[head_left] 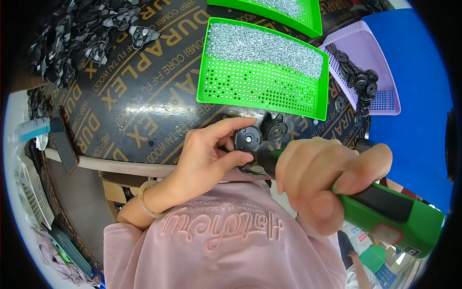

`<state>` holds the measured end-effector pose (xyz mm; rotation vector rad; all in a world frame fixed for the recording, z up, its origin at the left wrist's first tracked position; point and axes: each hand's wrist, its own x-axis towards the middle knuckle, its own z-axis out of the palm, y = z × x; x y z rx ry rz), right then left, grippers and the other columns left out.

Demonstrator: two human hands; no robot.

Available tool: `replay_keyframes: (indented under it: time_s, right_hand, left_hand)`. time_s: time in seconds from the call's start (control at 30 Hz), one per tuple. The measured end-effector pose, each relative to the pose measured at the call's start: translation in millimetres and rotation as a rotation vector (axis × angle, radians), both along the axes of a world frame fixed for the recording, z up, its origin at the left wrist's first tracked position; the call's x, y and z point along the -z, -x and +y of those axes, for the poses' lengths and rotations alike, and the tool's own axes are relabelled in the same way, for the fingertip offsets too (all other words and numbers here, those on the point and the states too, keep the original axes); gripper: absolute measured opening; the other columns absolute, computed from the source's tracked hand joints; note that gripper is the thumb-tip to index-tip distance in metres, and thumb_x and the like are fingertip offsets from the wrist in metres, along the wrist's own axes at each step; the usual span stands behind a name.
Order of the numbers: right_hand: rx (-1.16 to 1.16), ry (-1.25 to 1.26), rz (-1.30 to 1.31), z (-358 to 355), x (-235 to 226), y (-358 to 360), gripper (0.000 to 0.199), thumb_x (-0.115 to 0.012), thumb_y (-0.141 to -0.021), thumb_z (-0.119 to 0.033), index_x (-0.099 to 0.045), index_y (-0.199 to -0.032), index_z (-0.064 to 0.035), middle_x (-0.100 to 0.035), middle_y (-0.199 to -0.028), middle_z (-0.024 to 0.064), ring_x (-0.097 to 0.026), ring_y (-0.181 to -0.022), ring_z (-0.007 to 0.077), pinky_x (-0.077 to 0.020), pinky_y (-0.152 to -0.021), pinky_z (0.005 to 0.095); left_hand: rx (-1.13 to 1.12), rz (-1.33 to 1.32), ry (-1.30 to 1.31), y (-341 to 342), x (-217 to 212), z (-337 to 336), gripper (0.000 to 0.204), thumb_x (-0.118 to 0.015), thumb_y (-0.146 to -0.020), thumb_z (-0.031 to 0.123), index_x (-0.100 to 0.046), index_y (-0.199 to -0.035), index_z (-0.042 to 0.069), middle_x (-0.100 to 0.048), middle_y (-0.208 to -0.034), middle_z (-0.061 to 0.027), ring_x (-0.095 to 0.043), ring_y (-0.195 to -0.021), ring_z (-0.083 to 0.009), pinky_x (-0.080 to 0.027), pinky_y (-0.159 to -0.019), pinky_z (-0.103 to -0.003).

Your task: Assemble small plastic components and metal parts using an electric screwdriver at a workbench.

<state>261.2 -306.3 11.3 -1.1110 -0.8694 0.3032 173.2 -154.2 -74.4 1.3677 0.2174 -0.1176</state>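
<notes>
My left hand (202, 151) pinches a round black plastic part (248, 138) between thumb and fingers, near the table's front edge. A silvery screw head shows at the middle of that part. My right hand (322, 178) is wrapped around a green and black electric screwdriver (421, 224). The tool lies aslant, its black nose toward the round part; its tip is hard to make out, so I cannot tell whether it touches. Just right of my left fingertips rests another black round part (276, 130) on the dark printed board (144, 115).
Beyond my hands stands a green perforated basket (255, 86) of small silvery screws, with another green basket (314, 21) behind. A lilac basket (385, 72) holds black round parts (356, 79). Black plates (98, 50) pile up at far left. Another person (361, 272) shows at lower right.
</notes>
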Motion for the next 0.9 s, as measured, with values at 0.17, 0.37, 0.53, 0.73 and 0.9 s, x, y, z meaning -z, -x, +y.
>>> replay_keyframes:
  time_s: [0.17,0.37,0.53,0.73,0.9]
  right_hand:
    - [0.017,-0.037,0.051,3,2,8,0.039,-0.071,-0.093,-0.016,-0.039,-0.114,-0.0136,-0.055,-0.066,0.0020,-0.053,-0.050,0.0141,-0.0475,-0.049,0.0316]
    - [0.038,-0.330,0.007,-22,-18,-17,0.038,-0.069,-0.094,-0.024,-0.045,-0.119,-0.0083,-0.051,-0.068,-0.0014,-0.048,-0.054,0.0102,-0.0437,-0.057,0.0275]
    - [0.229,-0.189,-0.106,-47,-16,-45,0.031,-0.048,-0.103,-0.028,-0.049,-0.126,-0.0078,-0.049,-0.070,-0.0020,-0.046,-0.056,0.0080,-0.0383,-0.059,0.0277]
    - [0.469,-0.157,-0.144,-40,8,-64,0.025,-0.051,-0.100,-0.017,-0.045,-0.121,-0.0045,-0.045,-0.062,0.0025,-0.042,-0.046,0.0130,-0.0389,-0.048,0.0315]
    - [0.689,-0.110,-0.146,-27,26,-65,0.032,-0.064,-0.091,-0.003,-0.044,-0.116,-0.0009,-0.046,-0.058,0.0049,-0.045,-0.045,0.0141,-0.0437,-0.047,0.0327]
  left_hand:
    - [0.006,0.036,0.023,6,-7,2,0.051,-0.073,-0.078,-0.008,-0.063,-0.127,0.003,-0.066,-0.072,-0.0039,-0.055,-0.060,-0.0065,-0.047,-0.060,-0.023]
    - [0.296,-0.031,-0.304,33,-45,60,0.041,-0.077,-0.074,-0.004,-0.069,-0.114,-0.001,-0.069,-0.098,-0.0103,-0.066,-0.081,-0.0147,-0.049,-0.064,-0.024]
    - [0.306,0.374,-0.592,131,-79,145,0.050,-0.066,-0.062,-0.021,-0.070,-0.107,-0.001,-0.068,-0.104,-0.0130,-0.068,-0.092,-0.0242,-0.056,-0.065,-0.029]
    - [-0.097,0.587,-1.424,182,-83,152,0.052,-0.076,-0.061,-0.014,-0.072,-0.110,0.004,-0.066,-0.104,-0.0185,-0.067,-0.089,-0.0249,-0.051,-0.060,-0.034]
    - [-0.222,0.113,-0.997,77,-69,93,0.018,-0.080,-0.072,-0.001,-0.074,-0.088,0.001,-0.064,-0.081,-0.0083,-0.056,-0.062,-0.0210,-0.042,-0.054,-0.030]
